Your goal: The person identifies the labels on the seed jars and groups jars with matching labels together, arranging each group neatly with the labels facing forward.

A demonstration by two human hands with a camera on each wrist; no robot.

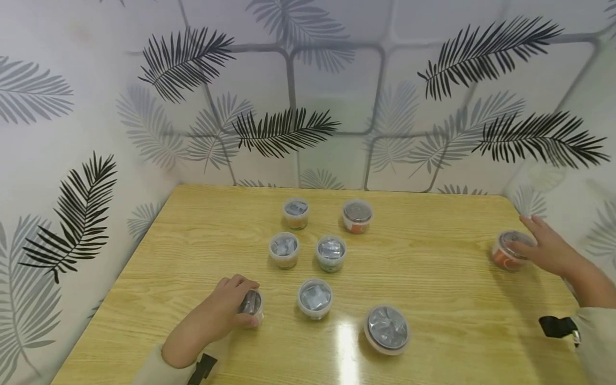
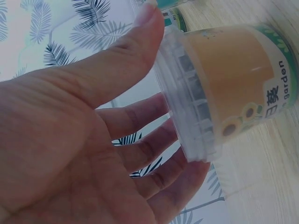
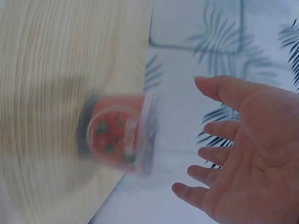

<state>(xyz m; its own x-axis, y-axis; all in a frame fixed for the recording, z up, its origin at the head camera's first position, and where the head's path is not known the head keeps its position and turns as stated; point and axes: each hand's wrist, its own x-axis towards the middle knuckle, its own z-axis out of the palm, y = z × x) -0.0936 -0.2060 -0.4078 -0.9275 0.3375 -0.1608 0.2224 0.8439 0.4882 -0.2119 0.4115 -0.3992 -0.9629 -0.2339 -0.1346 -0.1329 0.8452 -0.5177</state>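
Observation:
My left hand [image 1: 222, 310] grips a small clear-lidded plastic tub [image 1: 252, 306] at the front left of the table. In the left wrist view, the thumb and fingers [image 2: 159, 179] curl round the lid's rim, and the tub [image 2: 238, 84] shows an orange label with sunflowers and the word "garden". Over at the right edge, my right hand [image 1: 548, 248] hovers by a wider tub with a red label [image 1: 507, 262]. The right wrist view shows that tub [image 3: 117, 133] blurred and standing apart from the spread fingers [image 3: 222, 129].
Several lidded tubs stand mid-table: two at the back [image 1: 295, 213] [image 1: 357, 216], a pair [image 1: 284, 250] [image 1: 330, 253] before them, then one at the centre [image 1: 315, 298]. A wider tub [image 1: 387, 329] sits nearer the front. Leaf-patterned wall covering [image 1: 332, 160] borders the wooden table [image 1: 433, 240].

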